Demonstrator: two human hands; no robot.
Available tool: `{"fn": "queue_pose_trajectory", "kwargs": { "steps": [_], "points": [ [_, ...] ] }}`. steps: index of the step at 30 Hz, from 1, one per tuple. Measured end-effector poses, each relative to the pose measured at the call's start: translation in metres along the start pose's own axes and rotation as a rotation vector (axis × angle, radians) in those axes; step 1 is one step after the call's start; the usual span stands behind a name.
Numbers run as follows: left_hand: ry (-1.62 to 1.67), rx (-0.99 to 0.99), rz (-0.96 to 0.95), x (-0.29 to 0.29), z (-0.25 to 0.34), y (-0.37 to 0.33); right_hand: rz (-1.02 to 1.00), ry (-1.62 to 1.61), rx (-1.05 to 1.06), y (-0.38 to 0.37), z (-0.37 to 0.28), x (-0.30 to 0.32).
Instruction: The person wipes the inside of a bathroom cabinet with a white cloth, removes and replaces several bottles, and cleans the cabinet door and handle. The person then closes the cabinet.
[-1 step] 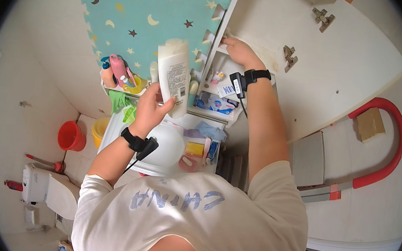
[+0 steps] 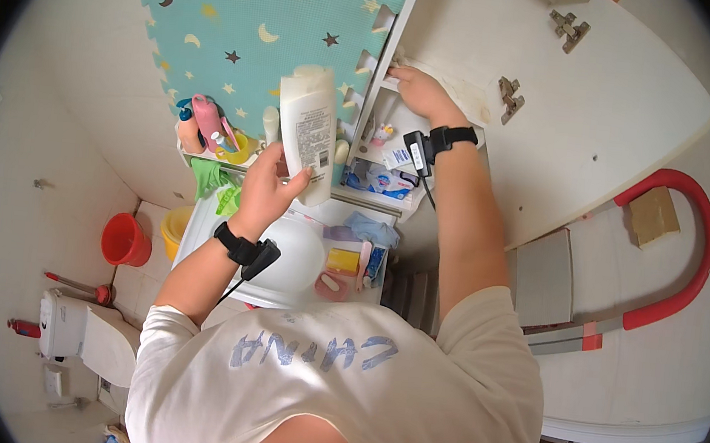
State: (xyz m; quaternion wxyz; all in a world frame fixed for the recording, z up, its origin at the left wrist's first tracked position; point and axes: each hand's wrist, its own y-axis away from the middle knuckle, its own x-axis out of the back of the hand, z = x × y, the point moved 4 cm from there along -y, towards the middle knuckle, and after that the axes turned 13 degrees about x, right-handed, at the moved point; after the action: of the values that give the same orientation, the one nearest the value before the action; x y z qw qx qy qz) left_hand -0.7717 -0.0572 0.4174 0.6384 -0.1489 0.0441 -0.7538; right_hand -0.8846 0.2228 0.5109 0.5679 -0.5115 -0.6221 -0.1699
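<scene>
1. Your left hand (image 2: 270,195) has its fingers clamped around the white bottle (image 2: 306,123), before the star-patterned mat (image 2: 256,7); the bottle's contents are hidden.
2. Your right hand (image 2: 420,91) reaches into the cabinet (image 2: 463,31), upper compartment; I cannot tell whether its fingers grip anything.
3. Compartments below hold a toy figure (image 2: 382,134) and, lower, a blue-and-white packet (image 2: 382,180).

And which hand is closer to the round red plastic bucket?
Left. The left hand, holding a tall white plastic bottle, is above and right of the red bucket in the picture; the right hand is farther right, at the open white cabinet.
</scene>
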Motion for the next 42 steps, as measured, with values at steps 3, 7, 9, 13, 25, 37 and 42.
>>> {"fn": "queue_pose_trajectory", "kwargs": {
  "steps": [3,7,9,13,25,37,42],
  "points": [
    [-0.024,-0.041,-0.003,-0.009,0.006,-0.002,0.06,0.14,-0.02,0.021,-0.027,-0.01],
    [0.01,-0.024,-0.057,-0.021,0.01,-0.009,0.071,0.33,-0.076,0.027,-0.048,-0.015],
    [-0.029,0.0,-0.106,-0.025,0.009,-0.013,0.12,0.35,-0.035,0.033,-0.053,-0.015],
    [-0.059,0.025,-0.099,-0.027,0.002,-0.021,0.219,0.4,0.01,0.044,-0.056,-0.021],
    [0.066,-0.016,-0.034,-0.027,0.012,-0.024,-0.038,0.103,-0.309,-0.018,-0.003,-0.002],
    [0.029,-0.029,-0.046,-0.011,0.005,-0.014,0.039,0.276,-0.787,0.026,0.051,0.035],
    [0.035,-0.023,-0.014,-0.002,-0.001,-0.01,0.124,0.434,-0.738,0.019,0.046,0.025]
  ]
}}
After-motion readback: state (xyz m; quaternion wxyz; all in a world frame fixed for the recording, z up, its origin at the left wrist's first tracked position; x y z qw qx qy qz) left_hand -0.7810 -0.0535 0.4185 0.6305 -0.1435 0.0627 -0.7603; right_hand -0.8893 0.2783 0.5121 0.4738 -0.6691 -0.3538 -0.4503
